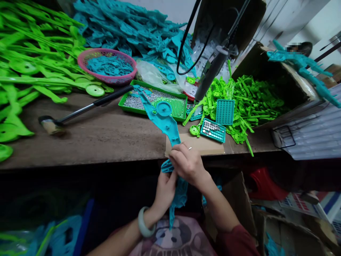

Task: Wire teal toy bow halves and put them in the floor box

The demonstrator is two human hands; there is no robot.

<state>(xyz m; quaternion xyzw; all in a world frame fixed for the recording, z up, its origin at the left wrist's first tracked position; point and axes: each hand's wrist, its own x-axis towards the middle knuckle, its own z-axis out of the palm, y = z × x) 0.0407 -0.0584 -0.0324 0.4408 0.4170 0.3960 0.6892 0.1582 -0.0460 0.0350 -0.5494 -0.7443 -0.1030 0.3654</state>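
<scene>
A long turquoise moulded plastic part (pixel 165 122) runs from over the green tray down to my lap, its inner side with pegs and a round recess facing up. My left hand (pixel 165 192) is closed around its lower middle from below. Just above, my right hand (pixel 188 165) has its fingers pressed together on the part. A small shiny bit (pixel 190 148) shows at the right fingers; I cannot tell whether it is a metal piece or a ring. Behind the hands lies a cardboard sheet (pixel 195 145), with a small teal tray (pixel 220 136) of metal discs at its back.
A green tray (pixel 183 113) of small metal pieces sits behind the part. To the left lies a hammer (pixel 77 113). A pink basket (pixel 106 52), heaps of green parts (pixel 32 67) and turquoise parts (pixel 125 28) fill the back. A screwdriver-like tool (pixel 210 73) hangs above the bench.
</scene>
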